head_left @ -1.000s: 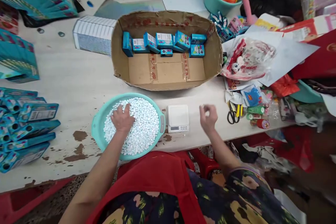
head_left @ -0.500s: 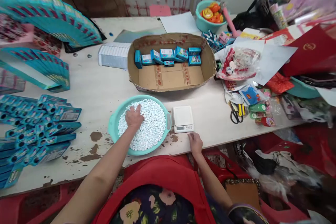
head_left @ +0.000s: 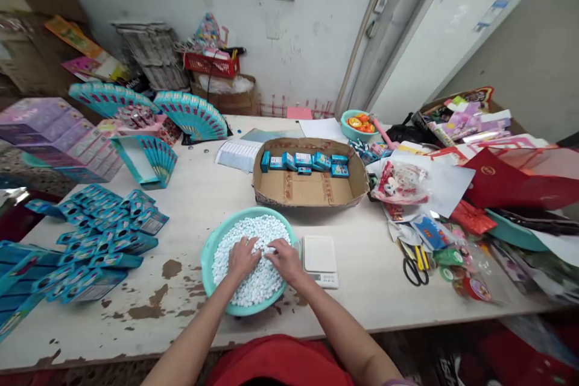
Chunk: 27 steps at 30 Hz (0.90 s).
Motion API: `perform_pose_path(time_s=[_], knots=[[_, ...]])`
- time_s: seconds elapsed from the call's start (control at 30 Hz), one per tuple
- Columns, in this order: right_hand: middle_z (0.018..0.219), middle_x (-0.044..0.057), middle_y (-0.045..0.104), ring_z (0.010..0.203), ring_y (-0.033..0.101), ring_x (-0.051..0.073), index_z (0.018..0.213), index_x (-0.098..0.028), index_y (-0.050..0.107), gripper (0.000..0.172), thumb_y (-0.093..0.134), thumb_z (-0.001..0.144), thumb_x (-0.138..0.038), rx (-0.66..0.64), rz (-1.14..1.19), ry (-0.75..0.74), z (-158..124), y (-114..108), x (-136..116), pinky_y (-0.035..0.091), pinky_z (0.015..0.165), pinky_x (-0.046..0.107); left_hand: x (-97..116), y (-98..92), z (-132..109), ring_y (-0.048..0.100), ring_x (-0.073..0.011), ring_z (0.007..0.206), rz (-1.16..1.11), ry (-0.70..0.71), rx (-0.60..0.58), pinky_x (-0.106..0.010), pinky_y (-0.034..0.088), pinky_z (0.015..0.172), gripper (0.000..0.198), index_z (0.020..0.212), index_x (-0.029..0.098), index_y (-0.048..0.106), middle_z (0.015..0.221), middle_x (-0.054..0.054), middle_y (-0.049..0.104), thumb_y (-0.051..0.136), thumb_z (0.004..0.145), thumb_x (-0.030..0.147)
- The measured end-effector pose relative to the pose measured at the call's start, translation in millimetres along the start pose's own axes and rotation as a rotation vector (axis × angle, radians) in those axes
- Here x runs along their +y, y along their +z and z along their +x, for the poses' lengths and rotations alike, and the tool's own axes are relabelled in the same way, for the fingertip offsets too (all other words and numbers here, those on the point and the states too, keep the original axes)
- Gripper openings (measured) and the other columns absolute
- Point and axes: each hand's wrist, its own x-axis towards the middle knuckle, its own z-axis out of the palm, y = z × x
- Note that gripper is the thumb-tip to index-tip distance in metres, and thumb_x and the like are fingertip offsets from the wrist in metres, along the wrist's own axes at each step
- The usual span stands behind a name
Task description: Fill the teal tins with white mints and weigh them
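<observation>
A round mint-green basin (head_left: 207, 271) full of small white pellets (head_left: 253, 295) stands on the table in front of me. My left hand (head_left: 244, 259) rests in the pellets near the middle, its fingers curled and closed around some of them. From the right side my right hand (head_left: 284, 260) reaches over the rim, thumb and fingers pinched on pellets close to the left fingertips. How many pellets each hand holds is hidden. Just right of the basin lies a white digital scale (head_left: 319, 256), partly behind my right forearm.
Behind the basin sits a cut-down cardboard box (head_left: 312, 196) holding several small blue boxes (head_left: 303, 160). Many blue cartons (head_left: 104, 235) cover the left side. Black scissors (head_left: 415, 271), bags and papers clutter the right. An orange-filled bowl (head_left: 355, 132) stands at the back.
My right hand has left the table edge by the scale and come into the basin beside my left hand. The view has tilted up, showing more wall.
</observation>
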Motion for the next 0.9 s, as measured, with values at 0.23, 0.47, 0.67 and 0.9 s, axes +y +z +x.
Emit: perform_pose_path(time_s=[0.23, 0.47, 0.67, 0.9], knots=[[0.117, 0.015, 0.062, 0.113, 0.054, 0.026, 0.116, -0.018, 0.061, 0.037, 0.064, 0.081, -0.03, -0.268, -0.568, 0.177, 101, -80, 70, 0.041, 0.095, 0.038, -3, 31.1, -44, 0.036, -0.03, 0.131, 0.108, -0.026, 0.382, -0.049, 0.028, 0.105, 0.043, 0.129, 0.027, 0.056, 0.142, -0.01, 0.043, 0.04, 0.09, 0.029], [0.088, 0.014, 0.07, 0.084, 0.066, 0.023, 0.087, -0.014, 0.07, 0.022, 0.05, 0.082, -0.009, -0.476, -0.572, 0.135, 99, -84, 102, 0.045, 0.073, 0.029, -15, 50.6, -48, 0.044, -0.031, 0.127, 0.072, -0.073, 0.356, -0.047, 0.036, 0.102, 0.045, 0.125, 0.023, 0.06, 0.131, -0.009, 0.056, 0.041, 0.089, 0.042], [0.11, 0.005, 0.067, 0.102, 0.061, 0.017, 0.111, -0.024, 0.065, 0.035, 0.046, 0.091, -0.045, -0.322, -0.446, 0.12, 153, -116, 127, 0.045, 0.086, 0.025, -25, 47.2, -44, 0.045, -0.0292, 0.126, 0.046, -0.095, 0.373, -0.049, 0.031, 0.106, 0.044, 0.124, 0.028, 0.059, 0.132, -0.006, 0.056, 0.041, 0.089, 0.046], [0.142, 0.028, 0.032, 0.129, 0.035, 0.04, 0.142, -0.009, 0.031, 0.094, 0.069, 0.069, -0.053, -0.244, -0.563, 0.326, 248, -155, 217, 0.034, 0.1, 0.05, -15, 36.3, -64, 0.03, -0.0328, 0.137, -0.083, -0.434, 0.38, -0.05, 0.032, 0.107, 0.062, 0.139, 0.014, 0.042, 0.147, -0.016, 0.036, 0.036, 0.09, 0.05]])
